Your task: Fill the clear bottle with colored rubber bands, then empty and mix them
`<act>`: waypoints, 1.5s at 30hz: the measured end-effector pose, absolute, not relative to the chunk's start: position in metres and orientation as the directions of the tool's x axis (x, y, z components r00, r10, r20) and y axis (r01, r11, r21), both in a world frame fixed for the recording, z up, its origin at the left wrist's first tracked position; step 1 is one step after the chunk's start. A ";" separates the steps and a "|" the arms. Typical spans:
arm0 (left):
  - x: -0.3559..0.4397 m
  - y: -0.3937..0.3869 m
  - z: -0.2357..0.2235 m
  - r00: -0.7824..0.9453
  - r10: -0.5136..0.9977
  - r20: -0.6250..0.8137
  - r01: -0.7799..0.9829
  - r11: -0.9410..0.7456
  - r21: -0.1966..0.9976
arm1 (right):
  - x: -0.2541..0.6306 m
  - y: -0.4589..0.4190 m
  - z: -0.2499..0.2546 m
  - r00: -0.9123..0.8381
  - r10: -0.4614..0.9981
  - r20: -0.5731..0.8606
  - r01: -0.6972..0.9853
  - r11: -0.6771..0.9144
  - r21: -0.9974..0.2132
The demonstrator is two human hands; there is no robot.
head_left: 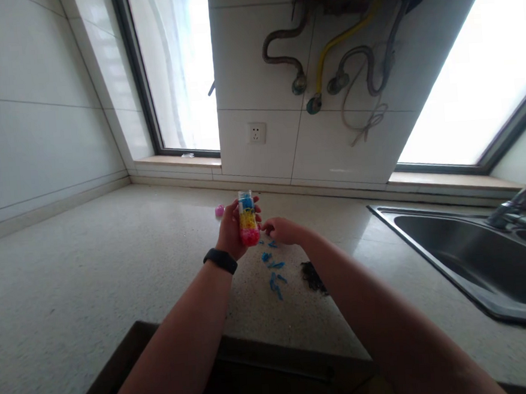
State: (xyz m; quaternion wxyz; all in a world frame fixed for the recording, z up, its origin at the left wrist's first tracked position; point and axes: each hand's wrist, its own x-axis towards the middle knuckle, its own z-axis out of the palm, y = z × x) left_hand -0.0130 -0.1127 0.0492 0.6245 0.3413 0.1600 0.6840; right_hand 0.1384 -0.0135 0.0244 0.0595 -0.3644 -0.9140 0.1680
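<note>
"One tube (248,222) — where?"

"In the left hand (232,226), fingers wrapped round it, above the counter (168,257)."

"And the right (281,229)?"

"Beside it, near blue scraps (276,267) — fingers curled; I can't tell whether they grip anything."

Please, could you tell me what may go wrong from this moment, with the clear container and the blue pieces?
The left hand holds the clear container upright; if it tips and its top is uncovered, the coloured filling might spill.

The blue pieces lie loose near the right hand, which could scatter them.

The right forearm passes close to the black strands and might brush them aside.
</note>
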 end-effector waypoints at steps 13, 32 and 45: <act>-0.016 -0.111 0.048 0.015 0.963 0.268 -0.778 -0.157 0.608 | 0.117 -0.006 0.025 -0.877 0.480 -0.006 0.451 0.819 -0.356; -0.020 -0.112 0.050 -0.030 0.963 0.269 -0.781 -0.191 0.595 | 0.111 -0.050 0.028 -0.929 0.356 0.104 0.320 0.911 -0.260; -0.025 -0.115 0.053 -0.076 0.952 0.296 -0.819 -0.229 0.526 | 0.115 -0.080 0.050 -0.912 0.337 -0.236 0.396 0.874 -0.282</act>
